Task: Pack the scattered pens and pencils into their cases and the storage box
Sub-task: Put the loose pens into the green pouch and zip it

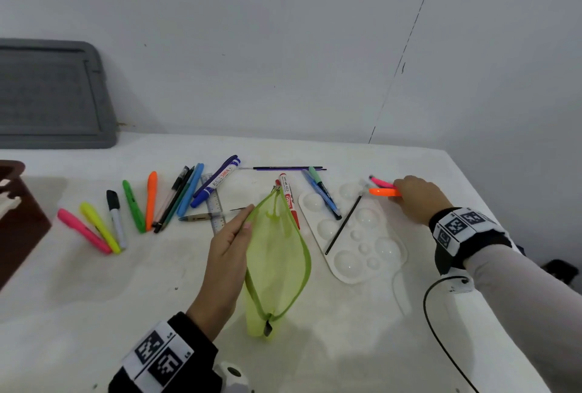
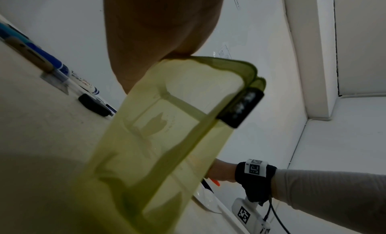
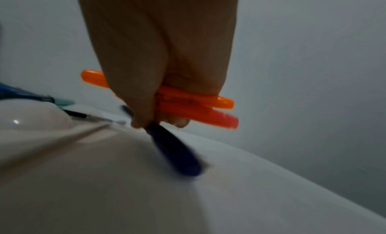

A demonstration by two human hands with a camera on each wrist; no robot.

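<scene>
Head view: my left hand (image 1: 227, 244) holds the left lip of the green mesh pencil case (image 1: 277, 262), fingers extended along its edge with the thumb on top, so the zipped mouth gapes open toward the far side. The case lies lengthwise on the white table (image 1: 94, 282), near the middle, its black tab end closest to me. My right hand (image 1: 420, 199) is far to the right, well apart from the case, with its fingers curled round an orange highlighter (image 1: 384, 192) and a pink highlighter (image 1: 381, 182); both stick out to the left of my fist.

In the right wrist view those two highlighters are stacked in my grip, and my fingertips (image 3: 142, 122) also touch a dark blue pen (image 3: 177, 155) lying on the table; blur keeps me from telling whether I have pinched it.

Between my hands sits a white paint palette (image 1: 371, 273), with a thin black brush (image 1: 343, 224) lying across it and a blue pen (image 1: 321, 194) and a teal-capped pen (image 1: 316, 176) crossing its far left corner. A red marker (image 1: 288, 195) lies just beside the case's mouth. Left of my left hand a clear ruler (image 1: 214, 203) lies among a fan of pens and highlighters. A brown storage box (image 1: 15, 219) stands at the left edge.
</scene>
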